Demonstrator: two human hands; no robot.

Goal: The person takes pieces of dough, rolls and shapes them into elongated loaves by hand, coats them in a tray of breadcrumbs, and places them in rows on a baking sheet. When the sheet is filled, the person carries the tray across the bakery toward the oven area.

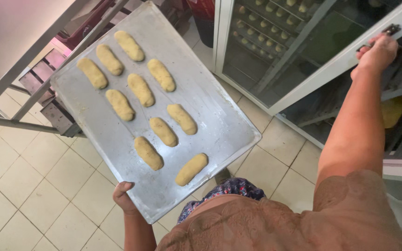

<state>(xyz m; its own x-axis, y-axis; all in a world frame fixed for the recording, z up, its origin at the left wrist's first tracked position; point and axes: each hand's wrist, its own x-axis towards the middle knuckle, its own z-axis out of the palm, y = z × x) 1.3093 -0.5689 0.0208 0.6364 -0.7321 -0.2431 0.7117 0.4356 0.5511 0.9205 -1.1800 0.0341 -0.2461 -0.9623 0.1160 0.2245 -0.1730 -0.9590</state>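
- The cabinet (275, 56), a tall glass-fronted one with a white frame, is standing at the upper right, and its door (350, 51) is swinging out at a slant across the opening.
- The floor (29, 195) of pale square tiles is lying under everything, with a metal rack (43, 79) standing on it at the upper left.
- The tray (210, 111), a flat grey metal sheet, is being carried tilted over the floor, just left of the cabinet and in front of the person's body.
- Racks inside the cabinet are showing more small dough pieces (261, 28) through the glass, too small to count.
- Ten dough logs (140, 90), pale yellow and oblong, are lying on the tray in loose slanting rows, apart from one another.
- The right hand (377, 52) is reaching up to the door's top edge, fingers closed around the handle there.
- The left hand (124, 197) is gripping the tray's near corner from below, thumb curling up over the rim, holding the tray alone.
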